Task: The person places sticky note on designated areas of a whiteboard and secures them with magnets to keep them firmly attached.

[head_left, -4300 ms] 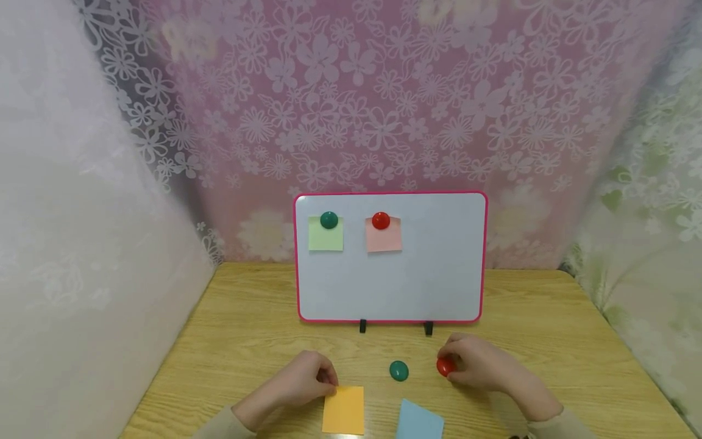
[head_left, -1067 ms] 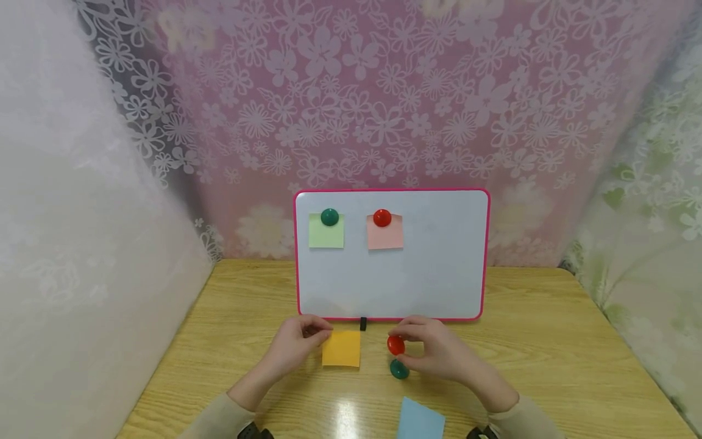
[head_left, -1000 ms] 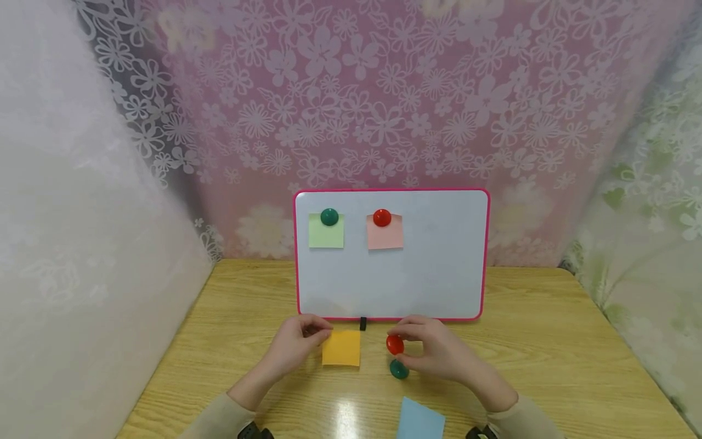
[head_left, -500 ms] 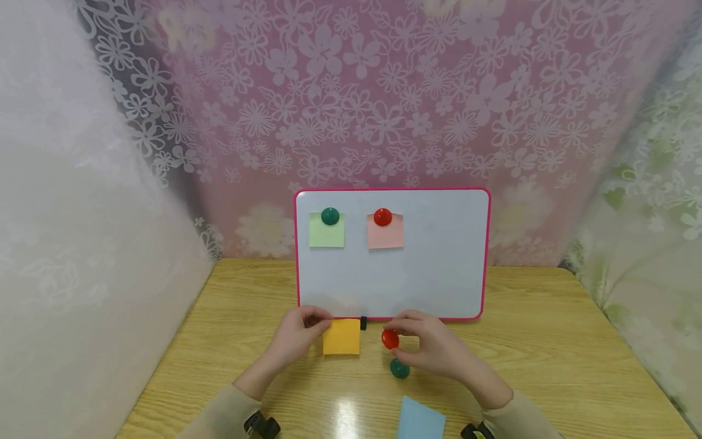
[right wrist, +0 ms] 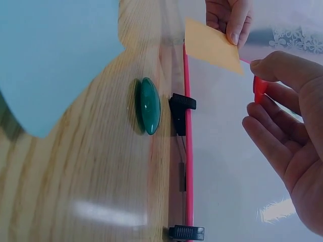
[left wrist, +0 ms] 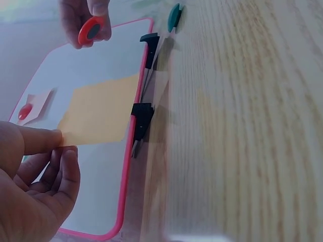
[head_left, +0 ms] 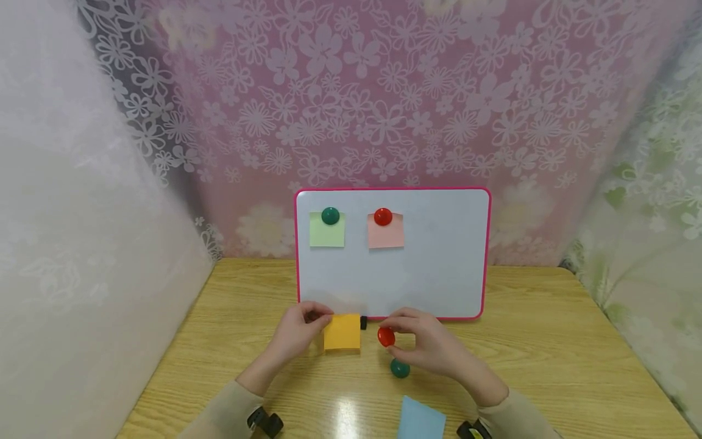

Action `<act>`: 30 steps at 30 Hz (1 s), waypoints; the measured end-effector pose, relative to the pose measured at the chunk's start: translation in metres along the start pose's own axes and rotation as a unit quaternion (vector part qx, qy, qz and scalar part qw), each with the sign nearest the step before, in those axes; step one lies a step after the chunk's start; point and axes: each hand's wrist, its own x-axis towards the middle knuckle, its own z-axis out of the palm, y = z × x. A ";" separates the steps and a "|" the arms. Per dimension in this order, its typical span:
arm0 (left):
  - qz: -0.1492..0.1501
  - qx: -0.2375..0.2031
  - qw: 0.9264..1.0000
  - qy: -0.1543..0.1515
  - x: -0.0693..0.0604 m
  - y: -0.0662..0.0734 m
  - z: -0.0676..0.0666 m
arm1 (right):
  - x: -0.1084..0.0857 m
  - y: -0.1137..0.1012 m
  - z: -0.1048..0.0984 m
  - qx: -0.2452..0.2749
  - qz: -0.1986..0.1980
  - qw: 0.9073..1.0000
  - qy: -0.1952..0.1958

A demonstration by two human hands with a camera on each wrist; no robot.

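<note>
While pinching orange sticky note [head_left: 342,332] in left hand [head_left: 293,332], grips domed red magnet [head_left: 386,337] in right hand [head_left: 430,342], near green magnet [head_left: 400,369].

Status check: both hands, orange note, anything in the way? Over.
Left hand pinches orange note by a corner, not yet pinned. Right hand holds red magnet. Loose green magnet and blue note on table, seemingly out of the way.

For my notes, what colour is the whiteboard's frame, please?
The frame is pink, clearest in the head view.
</note>
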 end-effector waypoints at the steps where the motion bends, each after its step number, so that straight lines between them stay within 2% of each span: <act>1: 0.000 0.001 1.000 0.002 0.001 0.000 0.000 | 0.001 0.000 0.000 0.000 0.004 1.000 -0.001; 10: 0.002 0.001 1.000 0.009 0.005 0.003 -0.002 | 0.005 -0.004 0.000 0.004 0.017 1.000 -0.007; 23: 0.006 0.001 1.000 0.015 0.010 0.009 -0.006 | 0.013 -0.006 0.000 -0.009 0.000 1.000 -0.001; 30: 0.002 -0.008 1.000 0.019 0.016 0.010 -0.009 | 0.022 -0.003 0.001 -0.005 -0.034 0.999 0.012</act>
